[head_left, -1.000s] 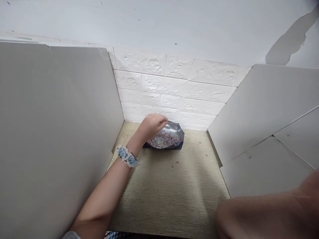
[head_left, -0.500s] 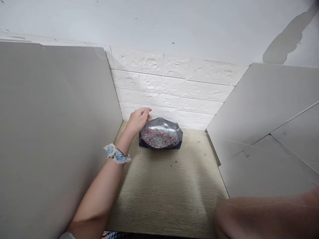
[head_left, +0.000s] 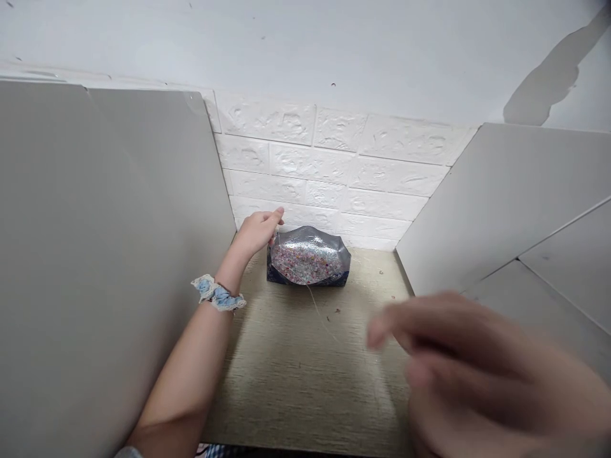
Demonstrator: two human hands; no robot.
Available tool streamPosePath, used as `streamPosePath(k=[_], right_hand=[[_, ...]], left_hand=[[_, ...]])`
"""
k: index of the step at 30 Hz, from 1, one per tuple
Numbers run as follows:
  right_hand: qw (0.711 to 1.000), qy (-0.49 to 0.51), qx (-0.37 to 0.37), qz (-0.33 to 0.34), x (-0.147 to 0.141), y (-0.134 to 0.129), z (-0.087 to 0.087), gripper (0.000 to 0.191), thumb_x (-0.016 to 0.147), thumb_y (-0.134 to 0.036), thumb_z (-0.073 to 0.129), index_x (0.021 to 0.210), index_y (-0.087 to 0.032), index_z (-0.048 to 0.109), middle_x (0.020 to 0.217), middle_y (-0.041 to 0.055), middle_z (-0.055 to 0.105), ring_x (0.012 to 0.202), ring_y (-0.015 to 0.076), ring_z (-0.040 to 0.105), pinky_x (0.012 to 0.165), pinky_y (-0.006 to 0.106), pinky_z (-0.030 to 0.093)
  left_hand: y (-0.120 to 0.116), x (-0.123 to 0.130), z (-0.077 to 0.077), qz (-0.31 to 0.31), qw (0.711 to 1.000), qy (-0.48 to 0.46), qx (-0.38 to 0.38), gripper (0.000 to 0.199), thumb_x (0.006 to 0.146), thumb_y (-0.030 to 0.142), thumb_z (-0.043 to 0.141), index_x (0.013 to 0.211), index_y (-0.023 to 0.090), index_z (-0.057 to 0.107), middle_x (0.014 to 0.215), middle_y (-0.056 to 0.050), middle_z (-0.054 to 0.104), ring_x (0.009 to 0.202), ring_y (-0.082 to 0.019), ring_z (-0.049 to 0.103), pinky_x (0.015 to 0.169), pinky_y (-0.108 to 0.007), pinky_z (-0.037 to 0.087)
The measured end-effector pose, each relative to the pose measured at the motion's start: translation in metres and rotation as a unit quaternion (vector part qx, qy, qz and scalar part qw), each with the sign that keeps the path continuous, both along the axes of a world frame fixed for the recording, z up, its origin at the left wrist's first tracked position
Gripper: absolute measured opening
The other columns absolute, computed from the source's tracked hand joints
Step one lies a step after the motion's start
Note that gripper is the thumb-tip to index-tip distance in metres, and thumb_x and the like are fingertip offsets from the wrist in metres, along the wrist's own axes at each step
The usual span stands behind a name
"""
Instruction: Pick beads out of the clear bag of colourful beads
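Note:
My left hand [head_left: 260, 230], with a blue lace-edged scrunchie [head_left: 218, 294] on its wrist, is closed in a pinch on a thin pale thread [head_left: 317, 310]. Small coloured bits, perhaps beads, show just under its fingertips. The thread runs down across the bag and lies slack on the board. Against the brick wall stands a silvery bag [head_left: 309, 254] of tiny multicoloured beads, right beside the left hand. My right hand [head_left: 482, 375] is at the lower right, blurred, index finger stretched out and apart from the others, with nothing visible in it.
A pale wood-grain board [head_left: 296, 381] forms the surface, with a few small crumbs [head_left: 337, 311] on it. Tall grey panels rise at the left [head_left: 114, 254] and right [head_left: 525, 210]. White brick-pattern wall [head_left: 334, 165] closes the back.
My right hand has swung into view from the lower right. The thread, earlier stretched off to the right, now hangs slack over the bag. The left hand has shifted slightly left, still pinched.

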State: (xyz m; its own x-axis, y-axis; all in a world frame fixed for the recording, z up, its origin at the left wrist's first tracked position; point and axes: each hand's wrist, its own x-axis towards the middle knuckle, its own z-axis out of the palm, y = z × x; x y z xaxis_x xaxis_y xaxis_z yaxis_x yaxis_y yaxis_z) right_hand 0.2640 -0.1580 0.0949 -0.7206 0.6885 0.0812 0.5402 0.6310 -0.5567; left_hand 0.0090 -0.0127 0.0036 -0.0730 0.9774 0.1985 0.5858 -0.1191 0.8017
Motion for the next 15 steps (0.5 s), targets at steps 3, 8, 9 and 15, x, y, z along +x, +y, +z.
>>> streamPosePath(k=[3,8,9,15], right_hand=[[0.991,-0.057,0.026,-0.122,-0.017,0.031,-0.013,0.033,0.085,-0.04,0.03,0.087,-0.024,0.059,0.068,0.0013,0.059,0.063,0.0138,0.053,0.057,0.023,0.037],[0.955,-0.199,0.048,-0.215,-0.044,0.094,-0.058,0.032,0.084,-0.027,0.03,0.081,-0.016,0.06,0.085,0.0089,0.062,0.077,0.0178,0.056,0.062,0.026,0.036],[0.947,-0.227,0.047,-0.224,-0.048,0.103,-0.067,0.03,0.082,-0.026,0.033,0.08,-0.015,0.061,0.086,0.0104,0.062,0.077,0.0187,0.056,0.062,0.026,0.037],[0.927,-0.249,0.053,-0.277,-0.061,0.12,-0.091,0.031,0.08,-0.036,0.042,0.09,-0.013,0.06,0.092,0.0144,0.061,0.083,0.0239,0.058,0.062,0.03,0.04]], left_hand=[[-0.008,0.006,0.011,-0.043,0.991,-0.125,0.021,0.054,0.076,0.06,0.03,0.079,0.015,0.06,0.049,0.0,0.05,0.045,-0.011,0.049,0.05,-0.023,0.041],[-0.021,0.013,0.029,-0.081,0.972,-0.213,0.056,0.056,0.078,0.06,0.026,0.081,0.014,0.059,0.053,-0.001,0.05,0.048,-0.01,0.05,0.054,-0.023,0.044],[-0.023,0.013,0.032,-0.087,0.97,-0.219,0.06,0.058,0.077,0.061,0.026,0.081,0.014,0.059,0.055,-0.002,0.05,0.05,-0.01,0.051,0.055,-0.023,0.045],[-0.04,0.018,0.046,-0.122,0.965,-0.218,0.085,0.065,0.074,0.066,0.025,0.085,0.013,0.06,0.072,-0.007,0.058,0.075,-0.015,0.057,0.067,-0.026,0.046]])
